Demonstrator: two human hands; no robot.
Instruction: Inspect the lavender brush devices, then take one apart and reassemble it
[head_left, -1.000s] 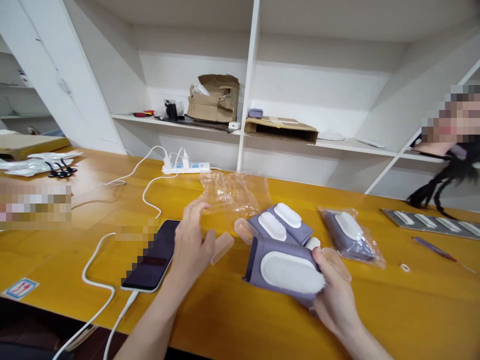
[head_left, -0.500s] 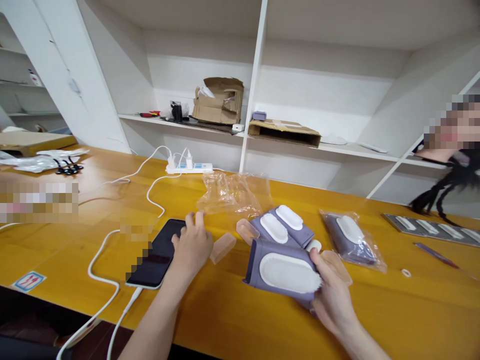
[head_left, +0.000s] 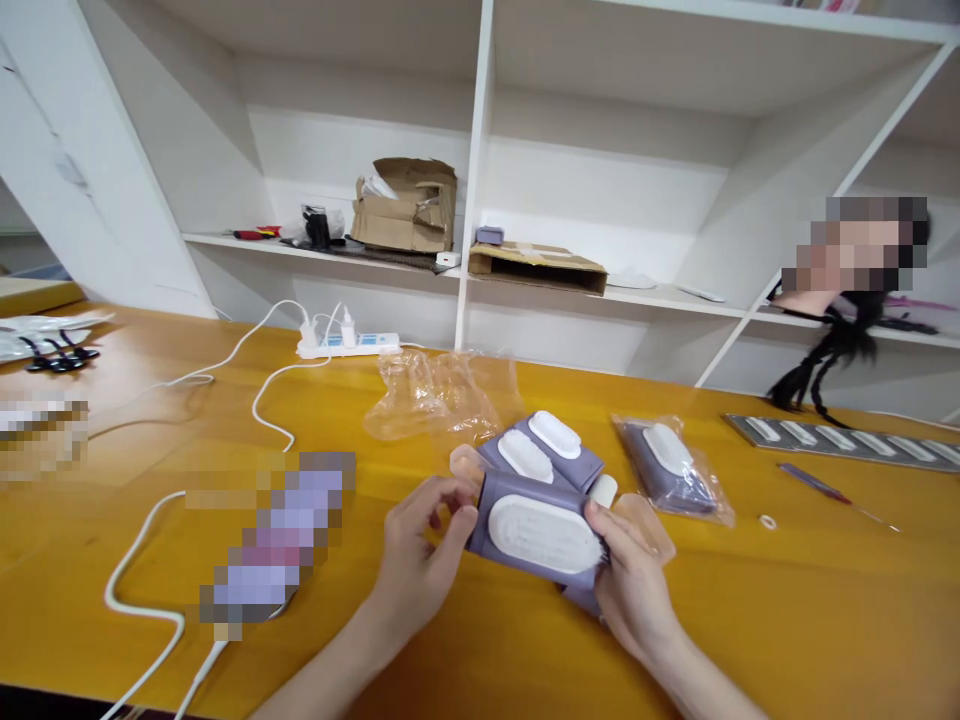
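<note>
My right hand [head_left: 637, 580] holds a purple, flat sleeve-like piece with a white oval pad [head_left: 544, 533], thumb on the pad's right end and fingers underneath. At the piece's left edge is my left hand [head_left: 424, 540], fingers curled and thumb and fingertips against that edge. Behind lie two more purple pieces with white pads [head_left: 559, 435], partly covered by the held one. A clear pinkish plastic piece [head_left: 466, 463] sits just beyond my left fingertips. Another clear pinkish piece [head_left: 649, 525] shows behind my right hand.
Left of my hands lies a phone [head_left: 277, 540] on a white cable. A bagged purple piece [head_left: 671, 465], a thin purple-handled tool [head_left: 817, 482] and a grey strip [head_left: 847, 445] are to the right. Crumpled plastic [head_left: 446, 390] and a power strip [head_left: 349, 345] lie towards the shelf.
My left hand has left the phone and moved right to the held purple piece's edge. The phone screen has lit up. The view has shifted a little to the right.
</note>
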